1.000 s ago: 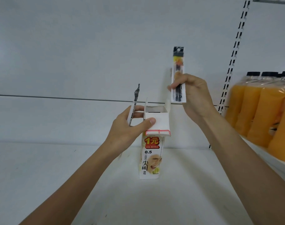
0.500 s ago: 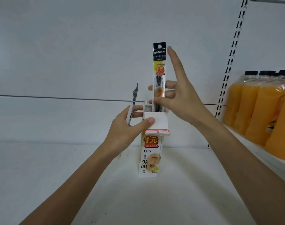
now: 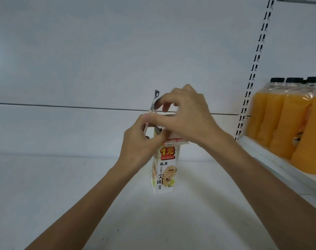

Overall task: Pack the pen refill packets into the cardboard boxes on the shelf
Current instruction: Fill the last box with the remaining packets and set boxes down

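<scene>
A tall white cardboard box (image 3: 164, 171), printed "1元 GEL REFILL 0.5", stands upright on the white shelf (image 3: 63, 204). Its top flaps are open. My left hand (image 3: 141, 141) grips the box's upper left side and also holds a slim pen refill packet (image 3: 155, 96) upright between its fingers. My right hand (image 3: 189, 116) is over the box mouth, with its fingertips closed on the upper part of that packet. The inside of the box is hidden behind my hands.
Several orange juice bottles (image 3: 288, 123) with black caps stand on the neighbouring shelf (image 3: 272, 159) to the right. A slotted upright rail (image 3: 256, 60) separates the two bays. The white back panel is right behind the box.
My right hand pushed its packet down into the box and let go. It then moved left and down onto the packet held in my left hand. My left hand stayed on the box.
</scene>
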`<action>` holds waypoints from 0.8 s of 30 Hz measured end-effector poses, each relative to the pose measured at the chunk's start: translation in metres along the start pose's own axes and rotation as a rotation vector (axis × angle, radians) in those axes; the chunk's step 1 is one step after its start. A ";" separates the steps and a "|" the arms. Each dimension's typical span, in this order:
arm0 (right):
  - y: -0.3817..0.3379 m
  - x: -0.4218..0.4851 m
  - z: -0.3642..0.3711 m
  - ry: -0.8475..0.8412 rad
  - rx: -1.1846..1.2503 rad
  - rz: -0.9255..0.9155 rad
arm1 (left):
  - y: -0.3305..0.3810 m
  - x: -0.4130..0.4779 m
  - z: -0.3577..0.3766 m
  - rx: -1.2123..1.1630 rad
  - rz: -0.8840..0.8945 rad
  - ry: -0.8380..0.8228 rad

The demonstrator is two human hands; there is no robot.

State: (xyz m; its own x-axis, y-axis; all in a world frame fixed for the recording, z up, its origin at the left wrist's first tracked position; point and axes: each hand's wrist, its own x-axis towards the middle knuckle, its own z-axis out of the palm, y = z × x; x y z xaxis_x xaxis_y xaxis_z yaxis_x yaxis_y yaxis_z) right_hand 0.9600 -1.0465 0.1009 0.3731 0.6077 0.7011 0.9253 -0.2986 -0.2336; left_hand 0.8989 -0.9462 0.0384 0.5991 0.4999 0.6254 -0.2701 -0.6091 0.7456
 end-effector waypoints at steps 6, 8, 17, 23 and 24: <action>-0.003 0.004 0.006 -0.001 0.049 -0.060 | -0.002 0.000 0.003 0.024 0.034 0.046; -0.001 0.008 -0.001 0.140 0.314 -0.007 | -0.002 0.002 0.002 0.027 0.025 0.041; 0.031 0.026 -0.063 0.653 0.579 0.027 | -0.005 0.001 0.001 -0.074 -0.013 -0.008; 0.044 0.014 -0.015 0.067 0.288 0.082 | 0.006 -0.004 -0.003 -0.096 0.083 -0.176; 0.047 0.011 -0.010 -0.049 0.253 0.103 | 0.007 -0.004 -0.004 -0.090 0.094 -0.187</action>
State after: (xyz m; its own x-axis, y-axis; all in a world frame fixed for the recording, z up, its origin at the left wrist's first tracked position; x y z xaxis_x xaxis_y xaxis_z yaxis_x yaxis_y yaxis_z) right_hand 1.0069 -1.0613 0.1043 0.4633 0.6201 0.6331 0.8674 -0.1710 -0.4672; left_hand 0.8918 -0.9495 0.0420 0.6950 0.3158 0.6460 -0.3923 -0.5863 0.7087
